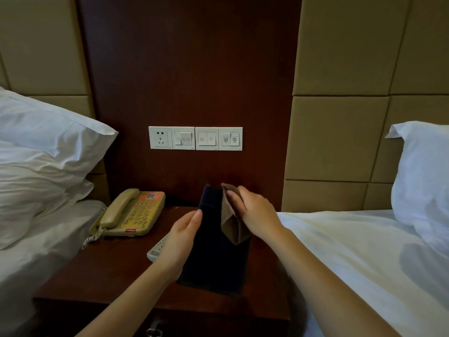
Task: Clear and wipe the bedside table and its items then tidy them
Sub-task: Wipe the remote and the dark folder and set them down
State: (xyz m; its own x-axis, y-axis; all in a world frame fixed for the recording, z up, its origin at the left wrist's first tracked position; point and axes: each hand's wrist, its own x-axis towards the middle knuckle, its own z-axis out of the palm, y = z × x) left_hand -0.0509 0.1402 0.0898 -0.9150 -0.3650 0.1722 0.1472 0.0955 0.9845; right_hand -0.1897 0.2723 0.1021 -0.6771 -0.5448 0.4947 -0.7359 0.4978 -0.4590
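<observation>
Now your left hand (184,229) grips the left edge of a dark box (213,259), with the thumb on its front face and the fingers curled behind. The box stands tall over the middle of the bedside table (109,271). It leans away from you, and you cannot tell whether its lower end touches the wood. Your right hand (255,212) is closed round a folded brown cloth (233,224) and presses it against the box's upper right edge. That puts the box between your two hands, with the cloth just right of your left thumb.

Nothing shows what the box holds, since only its dark outside faces you. A drawer handle (154,330) shows at the table's near edge, and the drawer's inside is hidden.

On the far left of the table sits a beige phone (131,215). A white remote (158,249) lies nearer, partly under your left wrist. A switch panel (195,138) sits on the wall behind, with white pillows on the beds at either side.
</observation>
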